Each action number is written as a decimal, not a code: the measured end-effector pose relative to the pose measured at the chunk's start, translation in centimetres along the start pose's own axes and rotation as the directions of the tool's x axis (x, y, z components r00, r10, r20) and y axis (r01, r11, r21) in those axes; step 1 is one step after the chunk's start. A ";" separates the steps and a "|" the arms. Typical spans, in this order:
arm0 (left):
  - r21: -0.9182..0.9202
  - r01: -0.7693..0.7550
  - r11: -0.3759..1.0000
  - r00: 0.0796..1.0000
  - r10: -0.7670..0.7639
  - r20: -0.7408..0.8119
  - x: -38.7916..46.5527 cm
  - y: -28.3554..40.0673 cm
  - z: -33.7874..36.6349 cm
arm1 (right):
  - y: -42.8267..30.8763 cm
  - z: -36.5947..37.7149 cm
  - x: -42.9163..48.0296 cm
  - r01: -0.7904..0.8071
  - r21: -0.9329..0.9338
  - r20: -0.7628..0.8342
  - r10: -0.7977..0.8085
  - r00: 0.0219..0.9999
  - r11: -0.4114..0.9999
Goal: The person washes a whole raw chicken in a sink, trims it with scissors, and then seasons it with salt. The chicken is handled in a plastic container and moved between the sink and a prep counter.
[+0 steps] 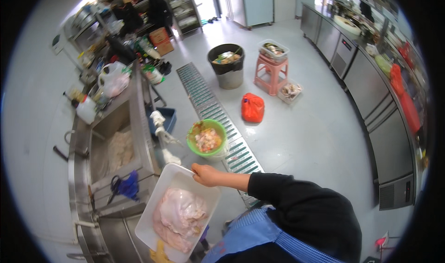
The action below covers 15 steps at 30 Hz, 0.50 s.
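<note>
My bare right hand (205, 175) grips the far rim of a white plastic tub (180, 176). Pale raw meat with skin, apparently poultry (182, 207), lies heaped inside the tilted tub. At the lower rim, a yellow-gloved shape, seemingly my left hand (160, 251), holds the tub; the picture's edge cuts most of it off. The tub hangs beside the steel sink counter. A steel sink basin (99, 152) holds more pale pieces (121, 148), too blurred to name. Scissors (114, 186) and a crumpled purple-blue item (129, 186) lie on the sink's edge.
A green basin (190, 145) of scraps stands beside the floor drain grate (212, 106). Beyond are a black-lined bin (229, 79), a red bag (253, 108) and a pink stool (273, 70) bearing a food container (274, 51). Steel counters (368, 89) line the right; a person (365, 7) stands behind.
</note>
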<state>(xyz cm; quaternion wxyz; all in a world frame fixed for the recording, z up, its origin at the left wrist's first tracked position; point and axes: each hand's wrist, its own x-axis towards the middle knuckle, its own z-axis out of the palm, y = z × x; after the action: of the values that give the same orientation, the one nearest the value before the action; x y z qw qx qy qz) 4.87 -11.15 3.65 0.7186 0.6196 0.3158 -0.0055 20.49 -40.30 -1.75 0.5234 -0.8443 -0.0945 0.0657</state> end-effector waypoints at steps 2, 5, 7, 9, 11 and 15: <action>0.030 0.003 1.000 0.998 -0.005 0.066 0.2 -0.3 4.1 | 1.0 -4.2 -1.9 -0.032 0.015 -0.065 0.032 0.997 0.999; 0.069 0.002 0.998 0.981 -0.015 0.193 0.7 -1.4 11.3 | 3.2 -10.8 -5.1 -0.099 0.012 -0.185 0.099 0.978 0.995; 0.102 -0.009 0.995 0.961 -0.020 0.277 1.2 -1.6 15.8 | 5.1 -15.0 -7.3 -0.147 -0.022 -0.274 0.135 0.952 0.989; 0.138 -0.020 0.990 0.934 -0.031 0.356 1.3 -1.4 19.2 | 6.8 -18.5 -9.6 -0.236 0.028 -0.341 0.231 0.911 0.971; 0.167 -0.037 0.985 0.898 -0.040 0.439 1.4 -1.2 23.2 | 8.5 -22.0 -12.5 -0.277 0.046 -0.446 0.267 0.854 0.960; 0.256 -0.079 0.963 0.823 -0.082 0.562 1.7 -1.3 32.4 | 11.4 -27.5 -18.2 -0.372 0.147 -0.614 0.380 0.692 0.916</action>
<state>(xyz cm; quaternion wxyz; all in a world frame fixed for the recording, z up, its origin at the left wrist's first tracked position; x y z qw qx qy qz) 20.21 -39.77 2.80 0.6894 0.6807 0.0843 -0.2329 9.61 -73.37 0.42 0.5044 -0.8149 0.2614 -0.1149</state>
